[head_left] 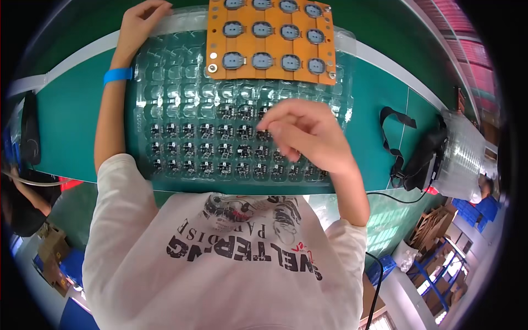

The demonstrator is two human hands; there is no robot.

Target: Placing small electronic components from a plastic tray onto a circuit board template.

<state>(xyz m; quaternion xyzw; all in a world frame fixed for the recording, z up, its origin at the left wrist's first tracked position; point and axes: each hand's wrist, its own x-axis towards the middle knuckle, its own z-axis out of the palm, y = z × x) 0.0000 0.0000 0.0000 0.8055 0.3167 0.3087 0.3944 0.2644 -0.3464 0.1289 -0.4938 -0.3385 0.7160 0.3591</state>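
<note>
A clear plastic blister tray (pixel 181 82) lies before me, its nearer rows filled with small black circuit boards (pixel 225 149). Over these rows hovers my right hand (pixel 311 137), fingers curled and thumb drawn in toward them; anything pinched there is too small or hidden to make out. My left hand (pixel 142 25), a blue band (pixel 117 75) on its forearm, is at the tray's far left corner. Its thumb and fingertips come together, and I cannot make out what is between them. Across the tray's far part rests an orange fixture plate (pixel 247 45) with rows of grey round inserts.
The tray rests on a green worktop (pixel 71 121). To the right lie a black strap (pixel 385 129), a black bag-like object (pixel 426 154) and a stack of clear trays (pixel 463 157). A black cable (pixel 399 199) hangs off the near right edge. Another person's arm (pixel 30 195) shows at far left.
</note>
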